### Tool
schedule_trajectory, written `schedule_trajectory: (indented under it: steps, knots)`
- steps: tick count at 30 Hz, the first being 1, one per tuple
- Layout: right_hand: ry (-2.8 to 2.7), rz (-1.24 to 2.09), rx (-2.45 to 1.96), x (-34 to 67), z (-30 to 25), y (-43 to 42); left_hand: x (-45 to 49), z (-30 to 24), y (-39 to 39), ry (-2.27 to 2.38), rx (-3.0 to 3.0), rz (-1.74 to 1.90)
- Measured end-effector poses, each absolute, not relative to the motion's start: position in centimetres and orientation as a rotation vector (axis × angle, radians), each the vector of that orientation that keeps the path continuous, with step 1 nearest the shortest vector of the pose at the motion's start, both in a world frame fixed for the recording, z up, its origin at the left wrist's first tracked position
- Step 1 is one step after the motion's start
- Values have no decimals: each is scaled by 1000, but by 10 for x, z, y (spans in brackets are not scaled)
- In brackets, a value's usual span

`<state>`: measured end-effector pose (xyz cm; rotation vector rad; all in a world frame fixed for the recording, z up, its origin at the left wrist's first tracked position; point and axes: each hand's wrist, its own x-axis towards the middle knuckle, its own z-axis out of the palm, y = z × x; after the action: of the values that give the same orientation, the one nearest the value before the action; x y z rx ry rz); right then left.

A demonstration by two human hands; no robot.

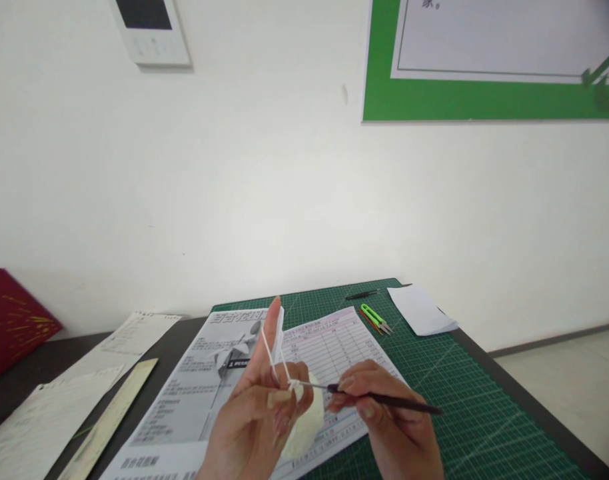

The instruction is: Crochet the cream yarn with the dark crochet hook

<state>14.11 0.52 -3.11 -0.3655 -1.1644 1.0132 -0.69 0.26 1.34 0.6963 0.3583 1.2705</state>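
The right hand (392, 417) has its fingers clamped on the dark handle of a crochet hook (409, 402), which is held above the sheet and the green cutting mat (464, 400) on the tabletop (177, 341). The long axis of this hook runs from left to right, almost level; its thin metal tip points left, into a small white knot of yarn (297, 388), and the handle end points right. The left hand (249, 420) pinches this knot between thumb and fingers, while its forefinger stands raised, with a yarn strand (269, 352) around it. As I judge, only a very small part is worked; the strand on the forefinger is not yet worked, and how much remains I cannot tell. A pale rounded bundle (307, 433) is just beside the left hand.
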Motion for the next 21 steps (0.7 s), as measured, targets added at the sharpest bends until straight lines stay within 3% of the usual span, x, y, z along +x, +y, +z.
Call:
schedule_trajectory:
  steps: [21]
  knots:
    - [-1248, 966, -385, 149, -28, 5, -10, 10, 4, 411, 728, 1297]
